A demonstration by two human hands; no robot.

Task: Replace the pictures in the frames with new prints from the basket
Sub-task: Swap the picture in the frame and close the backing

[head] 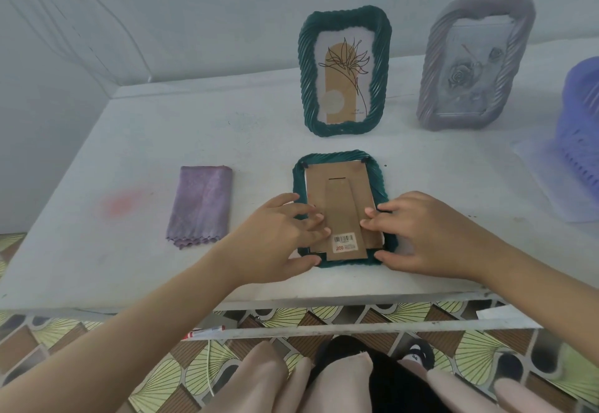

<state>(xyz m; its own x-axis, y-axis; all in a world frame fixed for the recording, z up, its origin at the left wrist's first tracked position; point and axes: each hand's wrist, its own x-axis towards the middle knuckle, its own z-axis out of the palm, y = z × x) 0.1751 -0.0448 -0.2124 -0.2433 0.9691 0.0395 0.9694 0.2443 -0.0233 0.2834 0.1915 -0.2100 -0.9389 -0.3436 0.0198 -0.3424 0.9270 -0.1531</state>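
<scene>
Left hand point(278, 234), right hand point(424, 234): flat fingers press face-down green frame point(380, 182) at worktop point(129, 140) front edge; cloth point(202, 205) well apart.

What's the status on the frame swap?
Left hand and right hand open, fingers pressing cardboard back of face-down green frame. Back in place. Nothing blocking.

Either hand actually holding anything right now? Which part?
Nothing gripped. Left hand and right hand lie flat on the face-down green frame: fingers on its cardboard back, thumbs at the near rim.
</scene>
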